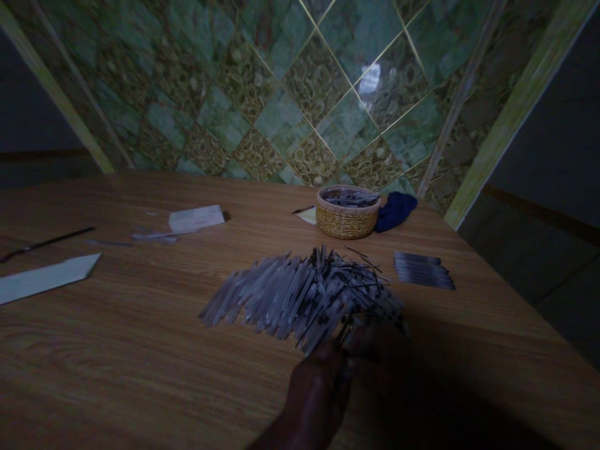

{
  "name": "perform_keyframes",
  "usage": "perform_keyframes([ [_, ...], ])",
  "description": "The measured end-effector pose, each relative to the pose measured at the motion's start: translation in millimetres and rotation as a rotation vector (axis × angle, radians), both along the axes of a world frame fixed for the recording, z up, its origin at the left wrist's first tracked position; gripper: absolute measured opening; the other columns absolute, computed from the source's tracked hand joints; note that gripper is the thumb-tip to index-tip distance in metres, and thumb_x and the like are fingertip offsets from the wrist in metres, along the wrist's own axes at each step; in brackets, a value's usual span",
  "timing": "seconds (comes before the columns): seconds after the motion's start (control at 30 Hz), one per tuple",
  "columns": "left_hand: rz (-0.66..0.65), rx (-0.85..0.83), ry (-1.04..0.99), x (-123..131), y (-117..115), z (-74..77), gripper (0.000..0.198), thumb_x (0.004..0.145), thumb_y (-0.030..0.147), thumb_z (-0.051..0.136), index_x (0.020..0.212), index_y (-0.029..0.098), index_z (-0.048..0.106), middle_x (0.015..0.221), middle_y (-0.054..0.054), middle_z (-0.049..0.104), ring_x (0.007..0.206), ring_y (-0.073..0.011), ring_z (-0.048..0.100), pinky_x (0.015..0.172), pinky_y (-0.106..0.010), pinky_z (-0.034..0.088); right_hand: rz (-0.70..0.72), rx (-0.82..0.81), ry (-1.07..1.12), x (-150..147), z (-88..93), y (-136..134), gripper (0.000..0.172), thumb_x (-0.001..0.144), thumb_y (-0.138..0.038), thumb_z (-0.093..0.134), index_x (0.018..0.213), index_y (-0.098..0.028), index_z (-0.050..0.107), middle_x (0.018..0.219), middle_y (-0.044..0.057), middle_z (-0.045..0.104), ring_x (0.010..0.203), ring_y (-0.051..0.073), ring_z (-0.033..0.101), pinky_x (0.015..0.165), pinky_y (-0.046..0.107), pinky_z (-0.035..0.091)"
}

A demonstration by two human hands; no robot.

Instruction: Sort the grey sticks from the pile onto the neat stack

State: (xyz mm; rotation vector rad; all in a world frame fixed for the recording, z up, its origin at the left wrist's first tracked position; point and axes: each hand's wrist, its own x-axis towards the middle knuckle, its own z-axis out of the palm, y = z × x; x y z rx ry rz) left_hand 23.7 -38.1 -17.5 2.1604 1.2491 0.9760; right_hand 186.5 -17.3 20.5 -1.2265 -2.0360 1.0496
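A wide pile of thin greyish sticks (281, 287), apparently in clear wrappers and some with dark ends, lies across the middle of the wooden table. At its near edge is my left hand (316, 381), fingers curled together; whatever they hold is too dark to make out. Close beside it on the right, my right hand (370, 347) is a dim shape in deep shadow, touching or almost touching the near right of the pile. Its fingers cannot be told apart. To the right lies a small neat row of similar sticks (423, 270), side by side.
A round woven basket (347, 222) holding more sticks stands at the back, with a dark blue cloth (397, 211) against its right side. Left are a white box (197, 218), a pale flat strip (47, 277) and a thin dark rod (51, 242). A tiled wall (281, 94) closes the far side.
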Motion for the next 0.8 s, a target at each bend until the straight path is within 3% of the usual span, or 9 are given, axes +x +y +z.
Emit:
perform_keyframes([
  [0.4,-0.078,-0.082,0.023,-4.4,-2.4,14.2,0.025,0.069,0.005,0.049,0.080,0.019,0.066,0.081,-0.005,0.064,0.072,-0.0153,0.062,0.065,-0.021,0.049,0.042,0.261,-0.160,-8.3,-0.6,-7.2,0.008,0.068,-0.018,0.053,0.070,-0.018,0.061,0.073,0.003,0.065,0.069,0.016,0.058,0.062,0.025,0.040],
  [0.6,-0.145,-0.114,-0.044,-5.9,-0.9,15.6,0.026,0.070,0.003,0.047,0.079,0.019,0.066,0.081,-0.005,0.065,0.077,-0.0159,0.062,0.069,-0.021,0.048,0.088,0.239,-0.292,-17.8,5.4,-8.9,0.011,0.073,-0.020,0.049,0.073,-0.019,0.060,0.071,0.002,0.064,0.066,0.015,0.057,0.062,0.025,0.037],
  [0.7,-0.108,-0.101,-0.065,-5.9,-1.2,15.6,0.022,0.069,0.004,0.050,0.074,0.018,0.066,0.078,-0.005,0.065,0.073,-0.0159,0.062,0.066,-0.021,0.048,0.083,0.215,-0.370,-20.2,7.4,-4.1,0.011,0.073,-0.024,0.049,0.073,-0.018,0.058,0.069,0.004,0.064,0.065,0.016,0.057,0.058,0.025,0.036],
  [0.8,-0.086,-0.081,-0.066,-5.1,-2.0,14.8,0.024,0.070,0.003,0.048,0.072,0.019,0.066,0.078,-0.004,0.066,0.073,-0.0158,0.062,0.066,-0.020,0.047,0.107,0.164,-0.310,-17.5,5.4,3.1,0.010,0.071,-0.025,0.050,0.072,-0.018,0.057,0.069,0.004,0.063,0.062,0.015,0.057,0.054,0.023,0.035],
])
